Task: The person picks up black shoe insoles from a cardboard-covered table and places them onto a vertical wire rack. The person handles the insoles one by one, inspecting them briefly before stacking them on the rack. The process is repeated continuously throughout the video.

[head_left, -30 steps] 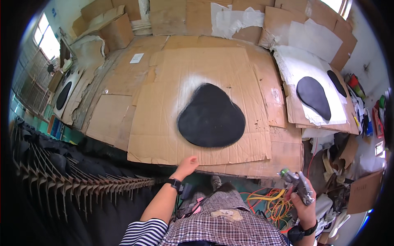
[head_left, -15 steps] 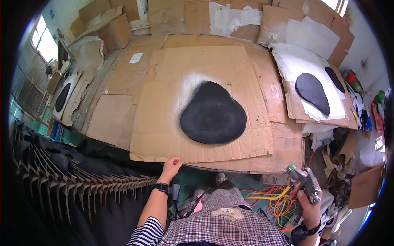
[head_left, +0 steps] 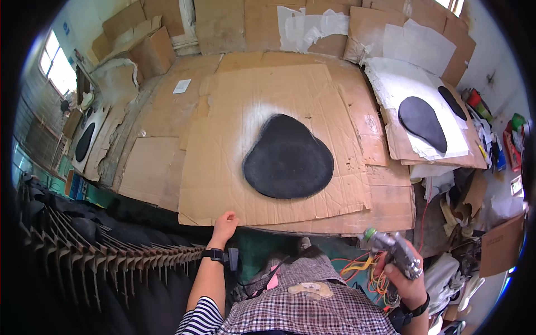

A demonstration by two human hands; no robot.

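My right hand (head_left: pixel 406 279) is wrapped round a metal spray gun (head_left: pixel 393 251) with a green part at its front end. It holds the gun at the table's near right edge. My left hand (head_left: pixel 224 228) is closed, its fingertips over the near edge of a big cardboard sheet (head_left: pixel 218 190). Whether the fingers pinch that edge is hidden. On the sheet lies a flat black pad (head_left: pixel 288 159) with three rounded lobes, a pale sprayed haze at its upper left. The gun is apart from the pad.
At the right, a white-covered board (head_left: pixel 385 84) bears two black pads, one a rounded teardrop (head_left: pixel 421 120). A metal rack (head_left: pixel 128 254) hung with dark pieces stands at the left. Orange and yellow hoses (head_left: pixel 357 268) lie below the table. Cardboard panels (head_left: pixel 220 28) line the back.
My right hand has brought the spray gun left, toward my body's middle. My left hand has shifted slightly left along the sheet's near edge. The view has tilted a little.
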